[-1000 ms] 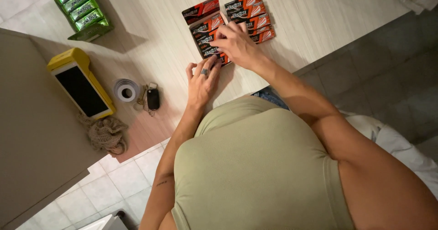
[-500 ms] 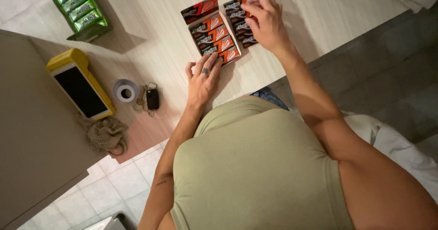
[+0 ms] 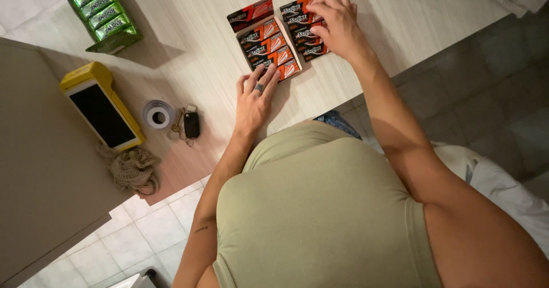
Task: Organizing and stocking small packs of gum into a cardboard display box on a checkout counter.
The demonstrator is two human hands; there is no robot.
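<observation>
Two rows of orange-and-black gum packs lie on the pale wooden counter. My left hand rests flat with a ring on one finger. Its spread fingertips touch the near end of the left row. My right hand lies over the right row, its fingers curled round the far packs and hiding most of them. One more orange pack sits tilted at the far end of the left row.
A green display box of gum packs stands at the far left. Nearer are a yellow card terminal, a small paper roll, a car key on a ring and a bundle of twine. Tiled floor lies below the counter edge.
My right hand has left the left row and moved right onto the right row, settling over its packs. My left hand has stayed at the near end of the left row.
</observation>
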